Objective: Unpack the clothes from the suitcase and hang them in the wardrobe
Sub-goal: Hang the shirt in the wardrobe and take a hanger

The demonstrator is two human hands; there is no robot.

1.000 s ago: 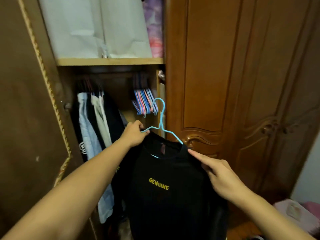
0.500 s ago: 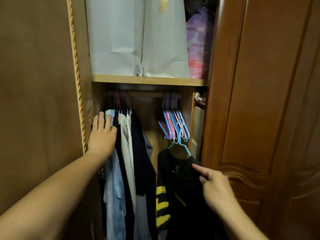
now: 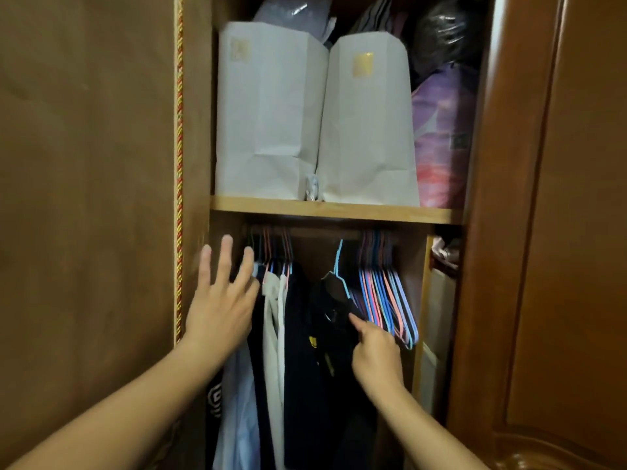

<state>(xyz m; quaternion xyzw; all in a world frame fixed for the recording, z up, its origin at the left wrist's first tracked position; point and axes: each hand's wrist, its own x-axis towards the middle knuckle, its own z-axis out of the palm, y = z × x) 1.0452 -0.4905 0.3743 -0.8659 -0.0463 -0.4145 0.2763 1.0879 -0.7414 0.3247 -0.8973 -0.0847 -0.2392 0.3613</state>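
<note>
- Right hand (image 3: 375,354): forefinger stretched out, other fingers curled under. The fingertip touches the black shirt (image 3: 334,330) just below its collar. Nothing is gripped.
- Left hand (image 3: 222,300): fingers straight and spread, palm against the hung garments (image 3: 271,334) at the left end of the rail (image 3: 322,234), apparently pressing them leftward. It holds nothing.
- Black shirt: on a light-blue hanger (image 3: 339,266), whose hook reaches up to the rail near its middle. Whether the hook is fully seated cannot be told; that spot is dark.
- Right of the shirt on the same rail: a bunch of empty hangers (image 3: 386,296), pink, blue and lilac, touching the shirt's shoulder.
- Above the rail: a shelf (image 3: 336,212) with two white paper bags (image 3: 315,123) and bundled bedding.
- Suitcase: not in view.
- Judgement of step: hanging of this shirt is at its close; hands are settling spacing, not carrying.
- Next move calls for: checking the hook sits over the rail, letting the shirt hang free between the garments and the spare hangers, then taking an empty hanger for the next item from the suitcase.
</note>
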